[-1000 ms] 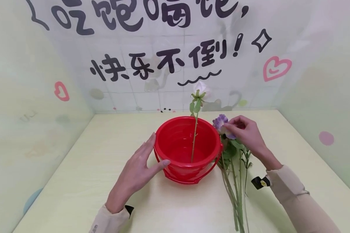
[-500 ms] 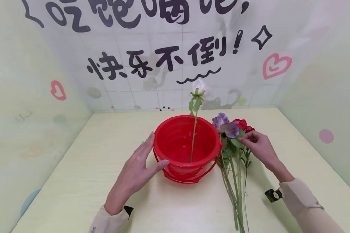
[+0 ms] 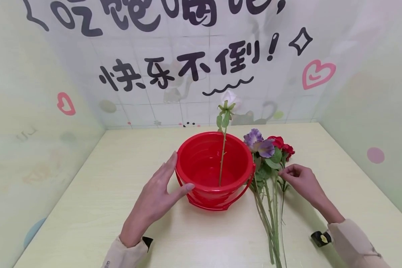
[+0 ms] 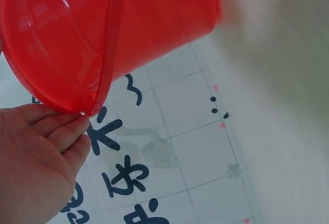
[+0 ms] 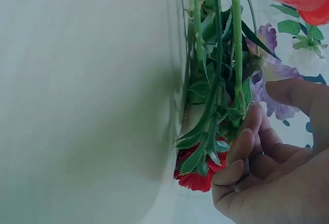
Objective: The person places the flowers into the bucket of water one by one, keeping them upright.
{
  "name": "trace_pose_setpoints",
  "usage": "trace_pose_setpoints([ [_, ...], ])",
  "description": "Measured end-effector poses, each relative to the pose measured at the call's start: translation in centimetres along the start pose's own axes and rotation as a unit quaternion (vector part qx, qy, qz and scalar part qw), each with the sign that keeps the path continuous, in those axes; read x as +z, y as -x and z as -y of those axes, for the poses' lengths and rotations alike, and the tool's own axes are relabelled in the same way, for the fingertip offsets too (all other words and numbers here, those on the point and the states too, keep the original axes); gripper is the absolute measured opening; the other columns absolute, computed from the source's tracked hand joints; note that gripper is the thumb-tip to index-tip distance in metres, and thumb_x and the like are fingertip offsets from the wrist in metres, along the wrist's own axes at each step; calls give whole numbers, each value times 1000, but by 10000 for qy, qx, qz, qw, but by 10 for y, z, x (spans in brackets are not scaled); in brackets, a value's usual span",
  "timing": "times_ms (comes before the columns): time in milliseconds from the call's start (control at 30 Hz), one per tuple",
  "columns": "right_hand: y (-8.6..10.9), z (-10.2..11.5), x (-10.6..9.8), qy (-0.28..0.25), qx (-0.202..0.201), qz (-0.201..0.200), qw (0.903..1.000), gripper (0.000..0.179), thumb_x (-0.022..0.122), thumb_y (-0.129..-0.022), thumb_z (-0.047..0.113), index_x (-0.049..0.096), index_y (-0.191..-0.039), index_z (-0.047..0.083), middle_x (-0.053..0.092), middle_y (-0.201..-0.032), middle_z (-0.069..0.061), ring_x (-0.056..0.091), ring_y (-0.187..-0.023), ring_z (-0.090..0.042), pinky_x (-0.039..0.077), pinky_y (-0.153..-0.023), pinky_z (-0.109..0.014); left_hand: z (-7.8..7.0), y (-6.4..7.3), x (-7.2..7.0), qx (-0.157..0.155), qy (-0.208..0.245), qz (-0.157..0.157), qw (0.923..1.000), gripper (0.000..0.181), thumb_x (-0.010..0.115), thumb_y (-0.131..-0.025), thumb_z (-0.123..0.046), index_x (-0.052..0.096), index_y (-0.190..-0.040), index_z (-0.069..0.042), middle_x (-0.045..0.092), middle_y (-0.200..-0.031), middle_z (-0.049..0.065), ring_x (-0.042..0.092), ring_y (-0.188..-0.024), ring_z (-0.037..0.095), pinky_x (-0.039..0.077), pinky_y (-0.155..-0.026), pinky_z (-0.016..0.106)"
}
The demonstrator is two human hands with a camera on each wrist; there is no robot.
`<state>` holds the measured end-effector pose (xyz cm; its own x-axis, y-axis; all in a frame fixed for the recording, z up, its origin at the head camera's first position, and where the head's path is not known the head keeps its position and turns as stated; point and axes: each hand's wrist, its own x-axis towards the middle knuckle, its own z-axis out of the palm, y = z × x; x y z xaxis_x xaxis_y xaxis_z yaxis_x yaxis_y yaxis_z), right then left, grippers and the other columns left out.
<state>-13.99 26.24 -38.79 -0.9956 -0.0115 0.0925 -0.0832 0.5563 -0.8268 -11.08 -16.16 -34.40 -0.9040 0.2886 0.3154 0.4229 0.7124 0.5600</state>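
Observation:
A red bucket [image 3: 217, 199] stands upright on the table, its handle hanging down at the front. My left hand [image 3: 154, 197] rests against the bucket's left side, fingers [image 4: 61, 126] straight and thumb spread along the rim. One white rose [image 3: 228, 98] leans in the bucket, stem inside. Right of it lies a bunch with a purple flower [image 3: 259, 143], red flowers [image 3: 277, 141] and long green stems [image 3: 270, 219]. My right hand [image 3: 305, 184] is at the upper stems, fingers loosely bent; in the right wrist view the thumb is apart from the index finger, near a green stem [image 5: 237, 44].
The pale wooden table [image 3: 120, 178] meets a back wall [image 3: 137, 111] with black lettering and pink hearts. Side walls [image 3: 365, 123] close in left and right. The stems run to the table's front.
My right hand has left the purple flower and moved right and down to the upper stems, uncovering the red flowers. My left hand and the bucket hold their place.

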Motion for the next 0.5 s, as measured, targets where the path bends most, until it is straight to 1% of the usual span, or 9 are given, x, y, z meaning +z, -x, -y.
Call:
trace_pose_setpoints([
  [100, 3, -3, 3, -22, 31, 127, 9999, 18, 65, -101, 11, 69, -101, -6, 74, -101, -16, 52, -74, -15, 42, -59, -26, 0, 0, 1, 5, -13, -9, 10000, 94, 66, -95, -62, 23, -167, -19, 25, -170, -2, 29, -153, 30, 49, -102, 60],
  [233, 4, -5, 7, -1, 22, 244, 9997, 18, 66, -100, 11, 70, -100, -7, 75, -104, -17, 46, -70, -12, 37, -56, -27, 0, 0, 0, 16, -18, -19, 10000, 94, 66, -95, -61, 23, -166, -19, 25, -170, -1, 29, -153, 30, 50, -101, 60],
  [400, 3, -3, 9, 81, 24, 320, 9995, 19, 67, -99, 9, 73, -99, -9, 75, -101, -18, 41, -64, -12, 34, -53, -27, 0, -1, 0, 1, -20, -7, 10000, 94, 66, -94, -62, 23, -166, -19, 26, -169, 0, 29, -152, 30, 51, -100, 60],
  [500, 1, -3, 10, 190, 4, 343, 9992, 18, 67, -98, 9, 73, -97, -8, 75, -96, -15, 40, -62, -12, 34, -53, -26, -1, -1, 0, -7, -31, -8, 10000, 94, 66, -94, -62, 23, -166, -19, 26, -169, 0, 29, -152, 30, 50, -100, 60],
])
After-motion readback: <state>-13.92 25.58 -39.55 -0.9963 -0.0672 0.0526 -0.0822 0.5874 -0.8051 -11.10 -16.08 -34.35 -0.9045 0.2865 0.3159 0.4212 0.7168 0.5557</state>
